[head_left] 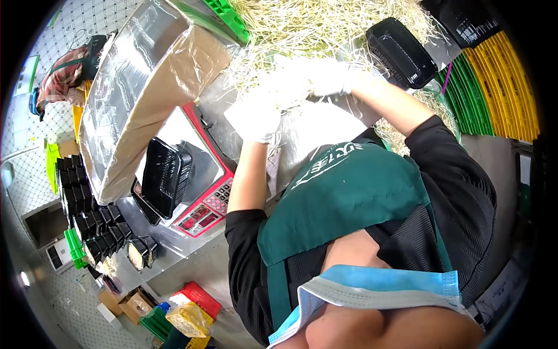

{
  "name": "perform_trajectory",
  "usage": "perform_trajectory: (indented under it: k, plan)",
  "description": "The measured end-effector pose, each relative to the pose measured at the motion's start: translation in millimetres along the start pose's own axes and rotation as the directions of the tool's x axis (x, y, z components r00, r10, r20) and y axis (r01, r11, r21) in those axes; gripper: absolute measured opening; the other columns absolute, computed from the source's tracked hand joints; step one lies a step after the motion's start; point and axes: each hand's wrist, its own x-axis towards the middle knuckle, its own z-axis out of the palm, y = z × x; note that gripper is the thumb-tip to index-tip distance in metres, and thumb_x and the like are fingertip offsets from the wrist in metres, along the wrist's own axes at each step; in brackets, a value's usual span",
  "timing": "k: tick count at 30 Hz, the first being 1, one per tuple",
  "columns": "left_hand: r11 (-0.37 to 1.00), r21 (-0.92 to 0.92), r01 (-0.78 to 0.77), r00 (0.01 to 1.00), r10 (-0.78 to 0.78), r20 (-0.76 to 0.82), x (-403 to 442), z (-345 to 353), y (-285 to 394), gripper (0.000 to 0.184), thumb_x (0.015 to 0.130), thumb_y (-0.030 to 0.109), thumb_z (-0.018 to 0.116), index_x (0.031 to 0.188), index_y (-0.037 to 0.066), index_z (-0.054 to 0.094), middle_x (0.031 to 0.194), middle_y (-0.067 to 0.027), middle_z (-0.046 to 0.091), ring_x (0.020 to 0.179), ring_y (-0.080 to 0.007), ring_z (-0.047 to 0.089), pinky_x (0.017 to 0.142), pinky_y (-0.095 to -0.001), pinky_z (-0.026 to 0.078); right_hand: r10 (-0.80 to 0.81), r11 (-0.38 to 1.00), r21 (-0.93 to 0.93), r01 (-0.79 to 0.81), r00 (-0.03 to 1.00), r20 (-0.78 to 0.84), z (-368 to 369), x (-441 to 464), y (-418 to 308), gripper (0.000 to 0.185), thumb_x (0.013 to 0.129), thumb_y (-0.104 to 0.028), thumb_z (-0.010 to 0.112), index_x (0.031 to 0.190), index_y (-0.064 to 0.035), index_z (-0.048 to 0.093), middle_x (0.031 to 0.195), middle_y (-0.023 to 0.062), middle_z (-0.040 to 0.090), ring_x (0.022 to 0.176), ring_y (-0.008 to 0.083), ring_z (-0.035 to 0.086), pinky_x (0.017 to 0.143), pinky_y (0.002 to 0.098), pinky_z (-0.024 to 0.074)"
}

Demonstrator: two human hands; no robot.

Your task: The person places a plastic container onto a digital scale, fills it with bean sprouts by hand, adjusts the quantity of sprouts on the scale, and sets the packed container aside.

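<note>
My left hand [254, 116], in a white glove, is at a clump of pale bean sprouts [293, 96] over the metal worktop. On the clump's other side my right hand [332, 79], also gloved in white, has its fingers curled in against the sprouts. Glare washes out much of both gloves, so single fingers are hard to make out. Loose strands hang by my left wrist. Just beyond my hands lies a large heap of bean sprouts [314, 23]. A black plastic tray [402, 53] rests at the heap's right edge.
Left of my arm stands a red-edged digital scale [200, 200] bearing black trays [165, 177]. A plastic-wrapped box [157, 87] rises beside it. Stacked black trays [75, 183] line the far left. Green crates [468, 96] and yellow crates [504, 87] stand right. Another person [67, 75] is upper left.
</note>
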Motion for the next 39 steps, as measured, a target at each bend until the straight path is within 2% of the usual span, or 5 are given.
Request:
perform_trajectory:
  k: [8, 10, 12, 25, 39]
  plan:
    - [0.857, 0.213, -0.469, 0.839, 0.508, -0.196, 87, 38, -85, 0.061, 0.079, 0.020, 0.064, 0.137, 0.017, 0.044, 0.137, -0.0080, 0.048, 0.127, -0.0245, 0.043, 0.100, -0.0350, 0.041, 0.131, 0.867, -0.498, -0.030, 0.977, 0.171, -12, 8, 38, 0.067, 0.086, -0.041, 0.053, 0.144, -0.0149, 0.033, 0.143, 0.0167, 0.038, 0.128, 0.0334, 0.040, 0.102, 0.0431, 0.0390]
    - [0.074, -0.955, -0.289, 0.865, 0.448, -0.227, 97, 50, -84, 0.064, 0.080, 0.018, 0.063, 0.139, 0.019, 0.040, 0.145, -0.0072, 0.038, 0.133, -0.0233, 0.035, 0.104, -0.0350, 0.036, 0.368, 0.826, -0.501, -0.256, 0.920, 0.136, -8, 1, 11, 0.074, 0.084, -0.049, 0.053, 0.145, -0.0142, 0.029, 0.141, 0.0239, 0.037, 0.123, 0.0372, 0.043, 0.100, 0.0432, 0.0401]
    - [0.834, 0.197, -0.516, 0.854, 0.519, 0.037, 100, 37, -81, 0.056, 0.087, 0.040, 0.054, 0.136, 0.014, 0.045, 0.141, -0.0106, 0.043, 0.132, -0.0288, 0.035, 0.107, -0.0413, 0.030, 0.195, 0.689, -0.627, -0.363, 0.927, -0.322, 23, -5, 21, 0.082, 0.081, -0.052, 0.056, 0.146, -0.0120, 0.026, 0.136, 0.0302, 0.039, 0.117, 0.0388, 0.048, 0.097, 0.0418, 0.0431]
    - [0.964, -0.068, -0.256, 0.908, 0.216, -0.360, -70, -5, 19, 0.043, 0.066, 0.018, 0.076, 0.105, 0.007, 0.061, 0.106, -0.0185, 0.060, 0.107, -0.0349, 0.053, 0.093, -0.0473, 0.039, -0.182, 0.839, 0.527, 0.139, 0.983, 0.031, 33, 35, 28, 0.066, 0.079, -0.044, 0.066, 0.134, -0.0103, 0.049, 0.138, 0.0144, 0.047, 0.129, 0.0287, 0.041, 0.107, 0.0412, 0.0315]
    - [0.973, -0.227, 0.029, 0.932, -0.108, -0.346, -106, 28, -5, 0.020, 0.073, 0.015, 0.065, 0.088, 0.003, 0.061, 0.079, -0.0167, 0.062, 0.069, -0.0354, 0.059, 0.060, -0.0428, 0.048, -0.103, 0.992, -0.079, 0.098, 0.992, -0.070, 110, 16, -64, 0.052, 0.085, -0.037, 0.059, 0.127, -0.0080, 0.054, 0.124, 0.0161, 0.057, 0.111, 0.0308, 0.055, 0.096, 0.0399, 0.0428]
